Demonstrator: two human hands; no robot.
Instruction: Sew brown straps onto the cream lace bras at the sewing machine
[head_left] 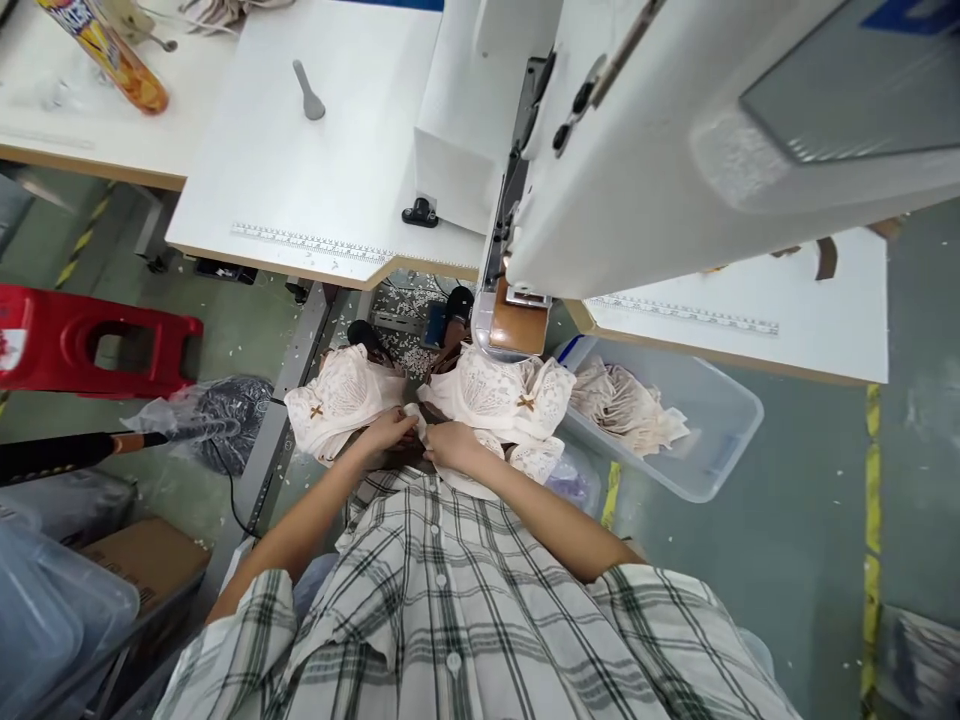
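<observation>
Cream lace bras lie across my lap, with one bra (341, 395) over the left knee and another bra (495, 390) over the right; each shows a small brown bow. Between them, my left hand (390, 430) is closed, pinching a pale fabric edge that looks like part of a bra. Close beside it, my right hand (450, 445) is closed on the same fabric. The fingertips are partly hidden, so exactly which part they grip cannot be made out. Just above the lap is the sewing machine's narrow arm end (517, 325).
The white sewing machine (637, 190) overhangs the white table (337, 150), where a grey tool (309, 92) lies. A clear plastic bin (705, 410) with beige fabric pieces (622, 400) stands at right. On the left are a red stool (45, 340) and a drink bottle (120, 60).
</observation>
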